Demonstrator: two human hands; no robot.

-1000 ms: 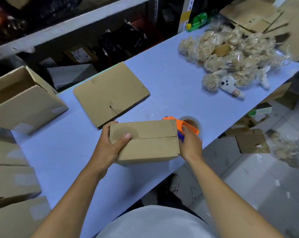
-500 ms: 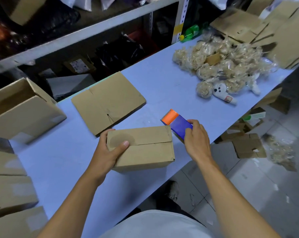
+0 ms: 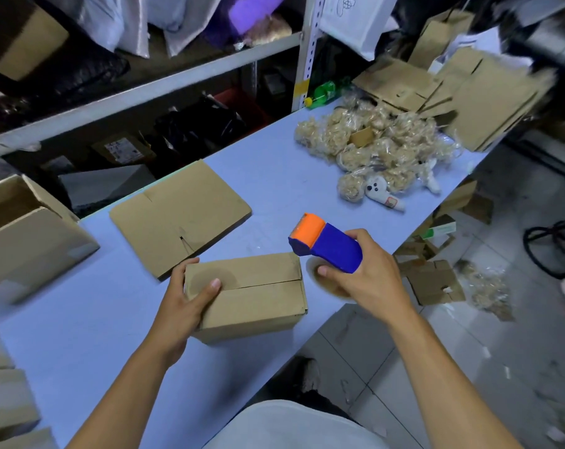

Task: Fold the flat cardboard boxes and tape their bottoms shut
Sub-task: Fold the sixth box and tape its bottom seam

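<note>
At worktop's left edge sit finished boxes (image 3: 25,241). Toward the front edge, left hand (image 3: 180,306) grips folded box (image 3: 252,296) (flaps closed, seam up). Just right, right hand (image 3: 365,277) curls around tape dispenser (image 3: 326,243), held above the worktop (image 3: 268,170).

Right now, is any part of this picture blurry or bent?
Head view: the cardboard stack at top right is motion-smeared; the folded box and tape dispenser look sharp; the wide-angle lens bows the shelf rail.
</note>
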